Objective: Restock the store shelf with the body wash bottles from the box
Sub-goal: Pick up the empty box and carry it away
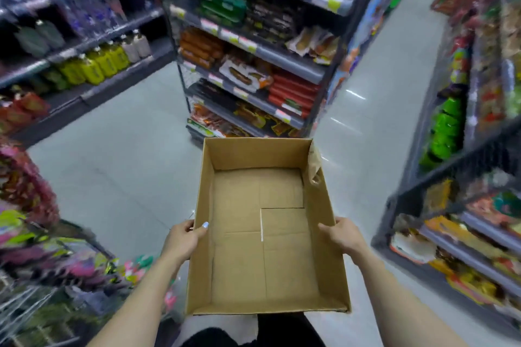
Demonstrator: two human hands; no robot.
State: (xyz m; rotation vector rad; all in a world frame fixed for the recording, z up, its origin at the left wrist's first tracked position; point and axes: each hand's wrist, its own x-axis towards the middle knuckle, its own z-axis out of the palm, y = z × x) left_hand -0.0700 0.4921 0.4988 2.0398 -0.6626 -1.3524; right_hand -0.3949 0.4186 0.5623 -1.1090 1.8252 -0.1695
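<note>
The cardboard box (265,222) sits in the lower middle of the frame, held up above the pale tiled floor (118,155), its top open and its brown bottom flaps bare, with a torn patch on the upper right corner of its wall. The left hand (184,238) grasps the box's left wall, thumb hooked over the rim to the inside and the other fingers curled on the outside. The right hand (342,235) grasps the right wall the same way, thumb inside and fingers wrapped round the outer face. Both bare forearms run down to the bottom corners of the frame. In the upper left, a dark shelf (93,39) carries rows of bottles (98,63), yellow-green ones beside pale ones, though motion blur hides their labels. In the upper middle, straight past the box, stands a rack (253,45) of packaged snacks. More racks of colourful packets (465,236) fill the right edge, and blurred goods crowd the lower left.
</note>
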